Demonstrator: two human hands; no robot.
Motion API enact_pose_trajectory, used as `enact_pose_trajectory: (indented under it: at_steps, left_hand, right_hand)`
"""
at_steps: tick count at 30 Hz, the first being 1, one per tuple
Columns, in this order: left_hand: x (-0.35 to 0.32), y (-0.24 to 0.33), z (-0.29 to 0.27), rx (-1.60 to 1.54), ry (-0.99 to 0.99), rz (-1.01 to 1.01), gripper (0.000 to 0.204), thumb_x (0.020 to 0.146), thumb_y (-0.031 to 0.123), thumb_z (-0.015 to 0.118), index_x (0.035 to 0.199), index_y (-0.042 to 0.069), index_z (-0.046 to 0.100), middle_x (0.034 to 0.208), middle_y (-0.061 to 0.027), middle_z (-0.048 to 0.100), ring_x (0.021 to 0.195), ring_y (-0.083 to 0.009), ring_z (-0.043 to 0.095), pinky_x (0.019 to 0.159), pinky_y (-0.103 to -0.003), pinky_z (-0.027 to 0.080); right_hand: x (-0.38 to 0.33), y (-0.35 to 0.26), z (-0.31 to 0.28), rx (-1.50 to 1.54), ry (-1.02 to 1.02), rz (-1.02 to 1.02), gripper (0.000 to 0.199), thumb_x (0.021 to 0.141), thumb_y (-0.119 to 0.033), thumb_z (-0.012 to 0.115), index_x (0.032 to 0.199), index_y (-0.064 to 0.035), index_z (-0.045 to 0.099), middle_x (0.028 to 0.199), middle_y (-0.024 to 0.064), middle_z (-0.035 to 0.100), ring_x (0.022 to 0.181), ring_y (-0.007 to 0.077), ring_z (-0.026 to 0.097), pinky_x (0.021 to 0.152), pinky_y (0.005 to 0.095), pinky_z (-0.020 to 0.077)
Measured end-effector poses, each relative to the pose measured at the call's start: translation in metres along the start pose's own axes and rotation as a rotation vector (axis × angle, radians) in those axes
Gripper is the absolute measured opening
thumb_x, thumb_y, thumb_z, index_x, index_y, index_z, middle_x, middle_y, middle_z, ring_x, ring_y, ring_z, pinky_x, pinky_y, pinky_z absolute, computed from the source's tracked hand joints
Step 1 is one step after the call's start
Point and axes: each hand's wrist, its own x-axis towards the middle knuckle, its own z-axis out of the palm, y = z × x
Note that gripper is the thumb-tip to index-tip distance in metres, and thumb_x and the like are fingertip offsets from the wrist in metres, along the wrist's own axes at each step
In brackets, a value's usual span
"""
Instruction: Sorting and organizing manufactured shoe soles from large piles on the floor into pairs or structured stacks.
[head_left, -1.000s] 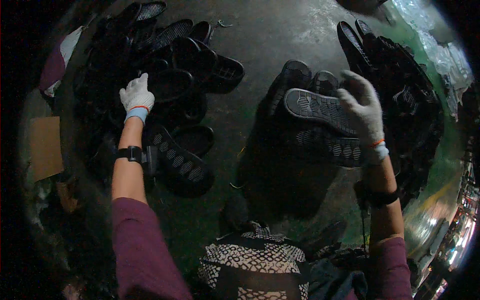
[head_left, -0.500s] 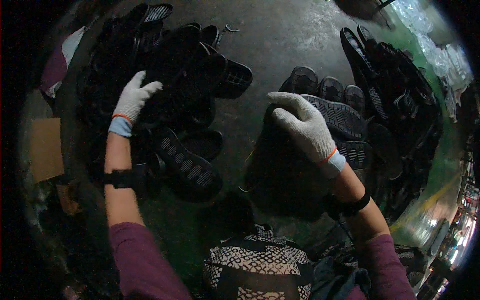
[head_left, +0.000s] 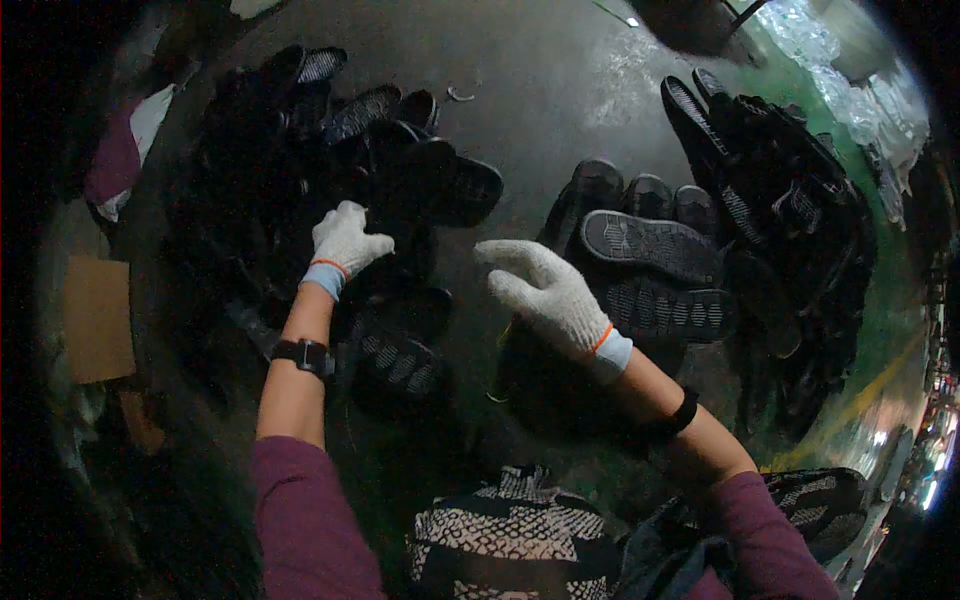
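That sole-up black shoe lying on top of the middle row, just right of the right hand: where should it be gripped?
Grip the sole-up shoe at its near rounded end, coming from the left with the right hand. That end lies closest, looks uncovered, and sits raised on the row, so fingers can probably wrap its edge.

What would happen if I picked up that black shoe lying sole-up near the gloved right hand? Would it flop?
The black shoe would probably hold its shape, since its thick ridged sole looks stiff. The grooved tread likely makes it grippy rather than slippery. It looks flat and long, so it should slide or lie still rather than roll. The right hand hovers beside it, open and empty.
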Motion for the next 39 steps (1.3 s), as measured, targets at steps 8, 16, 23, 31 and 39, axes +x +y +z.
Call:
enact_pose_trajectory:
  at_steps: [8, 16, 23, 31, 39]
  left_hand:
    - [0.000, 0.005, 0.010, 0.092, -0.110, 0.319, 0.072, 0.068, 0.047, 0.075, 0.130, 0.010, 0.071, 0.138, -0.0171, 0.064, 0.128, -0.0391, 0.060, 0.109, -0.045, 0.049]
    - [-0.076, 0.081, -0.050, -0.709, -0.066, 0.251, 0.043, 0.083, 0.029, 0.074, 0.112, -0.003, 0.073, 0.112, -0.0180, 0.075, 0.103, -0.0296, 0.071, 0.094, -0.041, 0.054]
    - [-0.113, 0.157, 0.009, -1.760, 0.026, 0.180, 0.028, 0.098, 0.014, 0.064, 0.117, -0.003, 0.076, 0.112, -0.0124, 0.076, 0.108, -0.0211, 0.071, 0.102, -0.034, 0.053]
    - [-0.095, 0.143, 0.032, -1.445, 0.317, 0.176, 0.041, 0.104, 0.027, 0.057, 0.127, -0.004, 0.070, 0.121, -0.0157, 0.074, 0.113, -0.0246, 0.068, 0.107, -0.037, 0.050]
    - [-0.094, 0.160, 0.086, -2.426, -0.157, 0.398, 0.049, 0.113, 0.039, 0.044, 0.141, 0.000, 0.054, 0.140, -0.0145, 0.060, 0.125, -0.0250, 0.059, 0.112, -0.039, 0.045]
  right_hand:
    - [0.009, 0.007, -0.014, 0.272, 0.213, 0.013, 0.040, 0.101, -0.018, 0.065, 0.136, 0.0025, 0.063, 0.132, 0.0094, 0.069, 0.121, 0.0170, 0.063, 0.107, 0.0322, 0.0484]
    - [0.010, 0.010, -0.048, 0.430, 0.259, -0.032, 0.049, 0.104, -0.023, 0.063, 0.147, -0.0001, 0.055, 0.146, 0.0085, 0.061, 0.133, 0.0181, 0.056, 0.115, 0.0333, 0.0419]
    - [-0.003, 0.021, -0.018, 1.352, 0.080, 0.274, 0.038, 0.105, -0.028, 0.062, 0.137, -0.0073, 0.064, 0.132, 0.0049, 0.068, 0.122, 0.0176, 0.062, 0.110, 0.0360, 0.0476]
    - [0.008, -0.055, -0.029, 0.102, 0.462, -0.244, 0.075, 0.095, -0.017, 0.070, 0.160, -0.0009, 0.037, 0.137, 0.0163, 0.062, 0.124, 0.0244, 0.060, 0.106, 0.0367, 0.0489]
    - [0.014, -0.046, 0.015, -1.059, 0.407, -0.177, 0.078, 0.096, -0.059, 0.056, 0.151, -0.0035, 0.051, 0.144, 0.0339, 0.054, 0.107, 0.0488, 0.067, 0.091, 0.0512, 0.0557]
